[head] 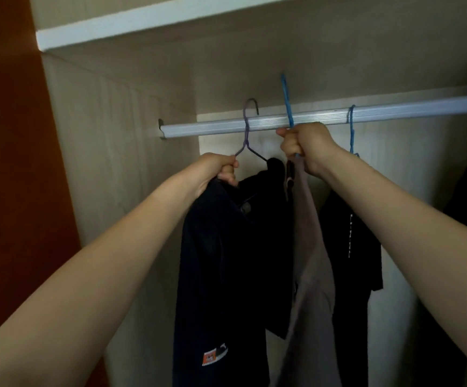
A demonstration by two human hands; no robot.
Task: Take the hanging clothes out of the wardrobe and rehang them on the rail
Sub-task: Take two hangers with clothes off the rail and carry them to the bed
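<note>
Purple hanger [245, 135]: carries a navy garment [221, 261]. Its hook stands just above the rail [394, 110], and the left hand [215, 170] has its fingers [228, 174] curled tight round its shoulder.
Blue hanger [287, 101]: carries a grey garment [310, 261]. Its hook is well above the rail, and the right hand [305, 148] is fisted round its neck.
Doing it well: probably square each hook over the rail and lower it until seated, clear of the black shirt [349, 241].
Room: pale wardrobe wall [101, 163], white shelf [143, 23] overhead, orange-brown panel [11, 163] on the left.
</note>
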